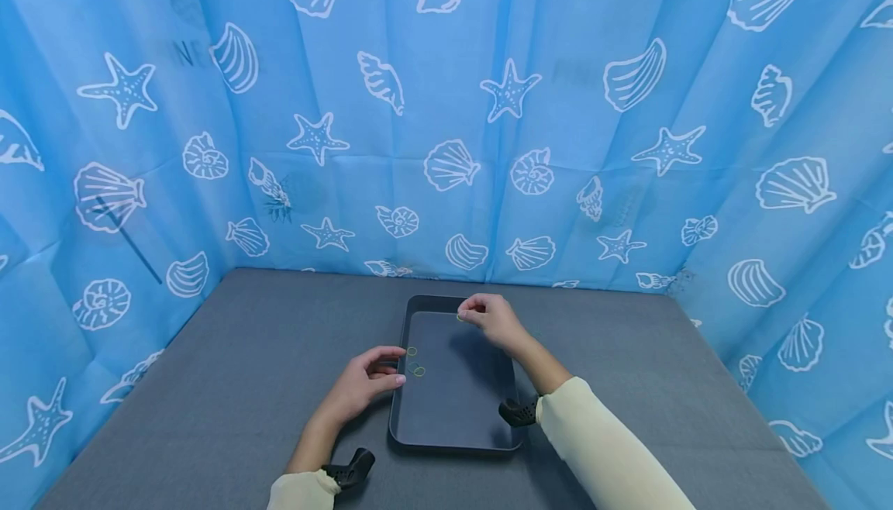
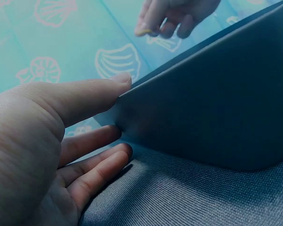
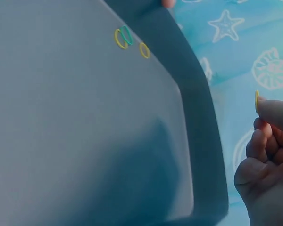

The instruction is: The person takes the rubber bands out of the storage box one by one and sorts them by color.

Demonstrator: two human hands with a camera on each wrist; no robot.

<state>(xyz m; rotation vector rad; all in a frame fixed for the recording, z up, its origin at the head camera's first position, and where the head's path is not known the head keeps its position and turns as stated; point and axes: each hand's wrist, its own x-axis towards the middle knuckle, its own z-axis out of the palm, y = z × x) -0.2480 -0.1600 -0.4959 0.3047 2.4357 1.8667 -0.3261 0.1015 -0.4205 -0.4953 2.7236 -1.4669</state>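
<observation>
A dark grey rectangular tray (image 1: 460, 417) lies on the table, its far end angled slightly away. My right hand (image 1: 494, 322) is raised over the tray's far right part and pinches a small yellow ring (image 3: 257, 102) between thumb and forefinger. By the tray's left wall, inside it, lie a yellow ring (image 3: 116, 38) and a green ring (image 3: 130, 37) that overlap, with another yellow ring (image 3: 141, 50) just apart. My left hand (image 1: 359, 382) is at the tray's left side; in the left wrist view its thumb touches the rim and its loosely extended fingers are beside the outer wall.
Grey cloth covers the table (image 1: 244, 355) around the tray. A blue curtain (image 1: 418, 107) with white shells and starfish hangs behind the table and along both sides. Black wrist devices (image 1: 352, 470) sit at both cuffs.
</observation>
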